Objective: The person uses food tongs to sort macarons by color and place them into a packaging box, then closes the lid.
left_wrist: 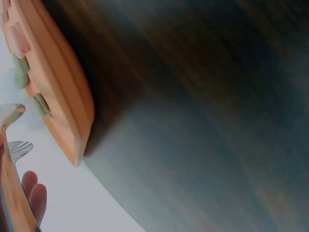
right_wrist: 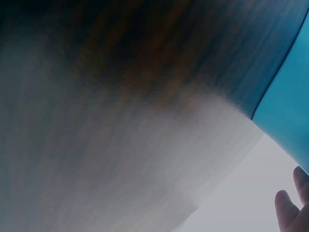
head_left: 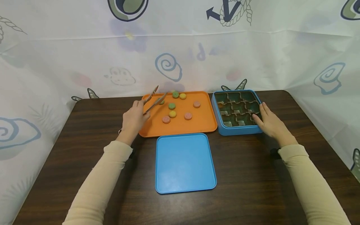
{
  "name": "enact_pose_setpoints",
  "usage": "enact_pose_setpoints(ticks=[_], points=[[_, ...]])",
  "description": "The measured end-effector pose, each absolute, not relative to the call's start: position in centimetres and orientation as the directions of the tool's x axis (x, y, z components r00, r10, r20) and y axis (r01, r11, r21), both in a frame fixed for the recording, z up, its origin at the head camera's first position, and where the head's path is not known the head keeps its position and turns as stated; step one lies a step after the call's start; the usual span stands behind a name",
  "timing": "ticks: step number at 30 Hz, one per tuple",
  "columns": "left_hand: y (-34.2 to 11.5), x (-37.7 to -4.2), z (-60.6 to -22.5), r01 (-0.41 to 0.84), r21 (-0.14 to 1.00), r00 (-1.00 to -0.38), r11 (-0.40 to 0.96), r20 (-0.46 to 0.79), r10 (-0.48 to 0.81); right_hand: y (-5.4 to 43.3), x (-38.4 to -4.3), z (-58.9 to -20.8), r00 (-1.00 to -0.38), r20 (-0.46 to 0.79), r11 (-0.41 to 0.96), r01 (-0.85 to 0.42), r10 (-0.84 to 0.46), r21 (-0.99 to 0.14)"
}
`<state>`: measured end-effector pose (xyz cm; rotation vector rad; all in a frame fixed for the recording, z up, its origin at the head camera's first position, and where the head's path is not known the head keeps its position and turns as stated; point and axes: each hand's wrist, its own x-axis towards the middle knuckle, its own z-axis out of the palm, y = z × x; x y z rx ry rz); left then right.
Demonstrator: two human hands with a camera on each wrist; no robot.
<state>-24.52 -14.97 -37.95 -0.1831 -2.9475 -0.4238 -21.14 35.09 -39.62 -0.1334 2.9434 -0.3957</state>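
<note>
A: What are the surfaces and shapes?

B: A dark brown, wood-grained table [head_left: 239,187] fills the lower frame, against a white patterned cloth [head_left: 202,73] with soft creases. At centre is a shallow, smooth orange tray [head_left: 180,128] with rounded corners. Below it lies a flat blue panel [head_left: 184,164], square with a low raised edge. Right of the tray stands a deeper blue box [head_left: 239,129], fitted with a glossy, dark translucent insert [head_left: 238,107] of nine scalloped compartments.

A: And the hands?

B: The left hand [head_left: 133,118], left of centre, grasps shiny metal tongs [head_left: 155,103]; their two arms point up and right over the tray's left side, tips spread. The right hand [head_left: 269,122] is unclenched, fingers extended, resting on the box's right side, thumb reaching over the rim.

A: Where are the small pieces?

B: On the tray, mostly right of the tongs and left hand: round, thick discs resembling macarons. Three are pink [head_left: 188,116], two yellow [head_left: 172,114] and two green [head_left: 172,106]; another greenish one lies partly hidden behind the tongs.

A: How do the tongs look?

B: Slim and reflective, with a toothed, fork-like end in the left wrist view.
</note>
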Motion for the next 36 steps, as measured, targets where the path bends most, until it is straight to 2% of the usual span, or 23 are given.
enact_pose_setpoints(ticks=[12, 36], points=[[-14.7, -24.8, -38.6, 0.164, 0.256, -0.982, 0.953, 0.131, 0.134, 35.1, -21.1, -39.7, -0.980, -0.171, 0.962, -0.058, -0.106, -0.267], [-13.9, -25.9, -38.7, 0.131, 0.274, -0.991, 0.953, 0.050, 0.122, 35.0, -21.1, -39.6, -0.980, -0.173, 0.968, -0.054, -0.098, -0.244]])
